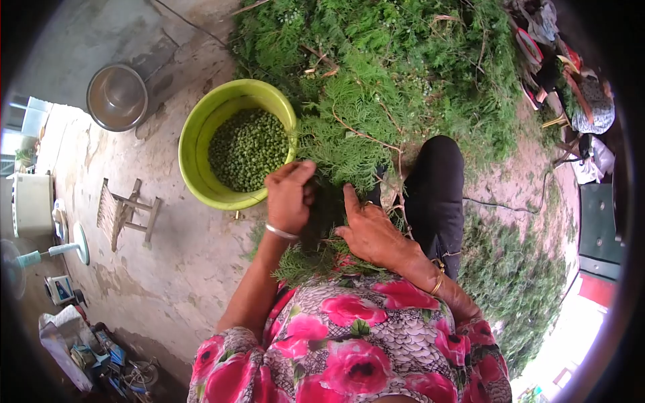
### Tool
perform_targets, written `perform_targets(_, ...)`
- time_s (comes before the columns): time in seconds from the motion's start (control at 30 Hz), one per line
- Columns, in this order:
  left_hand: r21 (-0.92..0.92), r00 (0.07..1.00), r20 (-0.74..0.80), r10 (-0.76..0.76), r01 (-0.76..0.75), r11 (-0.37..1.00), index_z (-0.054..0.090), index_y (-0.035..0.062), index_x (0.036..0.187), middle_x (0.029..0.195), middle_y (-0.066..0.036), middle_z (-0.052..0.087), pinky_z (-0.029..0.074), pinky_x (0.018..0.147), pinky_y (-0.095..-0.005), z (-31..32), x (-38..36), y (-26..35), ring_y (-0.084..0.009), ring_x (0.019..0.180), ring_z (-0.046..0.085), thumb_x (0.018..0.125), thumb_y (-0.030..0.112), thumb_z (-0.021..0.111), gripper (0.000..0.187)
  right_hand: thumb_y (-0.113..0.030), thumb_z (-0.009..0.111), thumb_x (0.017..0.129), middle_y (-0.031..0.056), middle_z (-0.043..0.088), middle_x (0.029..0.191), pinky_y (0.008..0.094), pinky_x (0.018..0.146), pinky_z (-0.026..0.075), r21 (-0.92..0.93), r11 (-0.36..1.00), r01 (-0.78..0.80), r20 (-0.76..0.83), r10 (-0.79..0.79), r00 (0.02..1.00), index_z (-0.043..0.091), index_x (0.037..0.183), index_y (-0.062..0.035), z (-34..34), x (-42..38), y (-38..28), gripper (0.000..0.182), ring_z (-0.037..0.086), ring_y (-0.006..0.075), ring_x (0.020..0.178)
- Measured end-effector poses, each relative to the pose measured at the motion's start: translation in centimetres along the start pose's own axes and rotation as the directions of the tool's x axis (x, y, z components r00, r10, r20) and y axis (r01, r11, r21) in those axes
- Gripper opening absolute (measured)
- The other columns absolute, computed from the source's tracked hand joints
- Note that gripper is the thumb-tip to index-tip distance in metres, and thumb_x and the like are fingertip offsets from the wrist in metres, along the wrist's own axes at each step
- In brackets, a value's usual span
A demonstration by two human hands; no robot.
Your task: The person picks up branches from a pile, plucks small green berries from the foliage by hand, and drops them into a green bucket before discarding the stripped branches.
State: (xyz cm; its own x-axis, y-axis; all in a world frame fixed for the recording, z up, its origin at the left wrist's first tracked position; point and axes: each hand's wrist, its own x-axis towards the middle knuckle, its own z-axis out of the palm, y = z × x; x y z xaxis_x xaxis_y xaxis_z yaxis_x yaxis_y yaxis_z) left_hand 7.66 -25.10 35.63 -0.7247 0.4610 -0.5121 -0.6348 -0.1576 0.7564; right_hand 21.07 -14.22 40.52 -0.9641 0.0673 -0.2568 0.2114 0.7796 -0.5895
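My left hand (pixel 290 195) is closed, fingers curled, at the near right rim of a yellow-green bucket (pixel 191 138). What lies inside those fingers is hidden. Many small round green berries (pixel 248 149) fill the bucket's lower part. Over my lap, my right hand (pixel 377 235) has its index finger extended and its other fingers curled, partly hidden, at a leafy cypress branch (pixel 363 138). The branch's thin brown stem runs down beside this hand. More green sprigs (pixel 302 263) lie against my flowered top, below both hands.
A large heap of cut greenery (pixel 403 47) lies ahead, and more greenery (pixel 514 289) covers the ground at right. A metal basin (pixel 117 97), a small wooden stool (pixel 127 211) and a fan (pixel 47 254) stand at left. Mixed belongings (pixel 588 107) are piled at far right.
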Motion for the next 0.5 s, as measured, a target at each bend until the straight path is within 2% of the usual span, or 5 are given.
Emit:
perform_targets(0.23, -0.087, 0.970, -0.197, 0.143, -0.162, 0.983, 0.059, -0.0014, 0.101, 0.080, -0.010, 0.059, 0.039, 0.047, -0.0248, -8.9, 3.5, 5.1, -0.0121, 0.060, 0.049, 0.084, 0.011, 0.059, 0.021, -0.022, 0.055, 0.087, 0.0346, 0.056, 0.076, 0.0498, 0.077, 0.044, 0.046, 0.997, -0.068, 0.111, 0.063, 0.992, 0.015, 0.130, 0.0244, 0.3, 0.0, 0.2, 0.075, 0.057, 0.0457, 0.076)
perform_targets(0.33, 0.322, 0.902, -0.225, 0.369, -0.289, 0.901, 0.050, -0.0044, 0.121, 0.095, -0.015, 0.062, 0.049, 0.064, -0.0315, -11.7, 4.8, 7.1, -0.0225, 0.079, 0.059, 0.080, 0.011, 0.064, 0.046, -0.020, 0.058, 0.086, 0.0327, 0.057, 0.070, 0.0480, 0.073, 0.047, 0.014, 1.000, -0.011, 0.040, 0.011, 0.999, 0.018, 0.125, 0.0293, 0.5, 0.0, 0.1, 0.075, 0.059, 0.0427, 0.070)
perform_targets(0.37, 0.884, 0.663, -0.090, 0.744, -0.292, 0.366, 0.045, -0.0046, 0.127, 0.103, -0.019, 0.061, 0.049, 0.076, -0.0346, -12.1, 5.2, 7.0, -0.0266, 0.093, 0.058, 0.078, 0.011, 0.066, 0.055, -0.020, 0.057, 0.086, 0.0325, 0.057, 0.069, 0.0479, 0.073, 0.047, 0.028, 0.999, -0.020, 0.031, 0.020, 0.999, 0.018, 0.125, 0.0295, 0.4, 0.1, 0.1, 0.074, 0.059, 0.0423, 0.070)
perform_targets(0.4, 0.940, 0.433, 0.302, 0.849, 0.015, -0.342, 0.040, -0.0048, 0.132, 0.111, -0.022, 0.059, 0.048, 0.088, -0.0376, -12.2, 5.5, 6.8, -0.0307, 0.108, 0.056, 0.076, 0.011, 0.069, 0.065, -0.020, 0.057, 0.086, 0.0325, 0.057, 0.069, 0.0479, 0.073, 0.047, 0.027, 0.999, -0.026, 0.025, 0.025, 0.999, 0.018, 0.125, 0.0295, 0.4, 0.1, 0.1, 0.074, 0.059, 0.0423, 0.070)
perform_targets(0.5, 0.751, 0.634, 0.465, 0.618, -0.652, 0.103, 0.051, 0.0009, 0.126, 0.120, -0.020, 0.056, 0.037, 0.102, -0.0442, -4.4, 0.3, 6.9, -0.0374, 0.123, 0.044, 0.077, 0.017, 0.070, 0.054, -0.021, 0.057, 0.086, 0.0342, 0.057, 0.084, 0.0489, 0.078, 0.045, 0.071, 0.993, -0.093, 0.066, 0.089, 0.994, 0.027, 0.132, 0.0152, 1.0, -0.1, 0.3, 0.065, 0.057, 0.0446, 0.081)
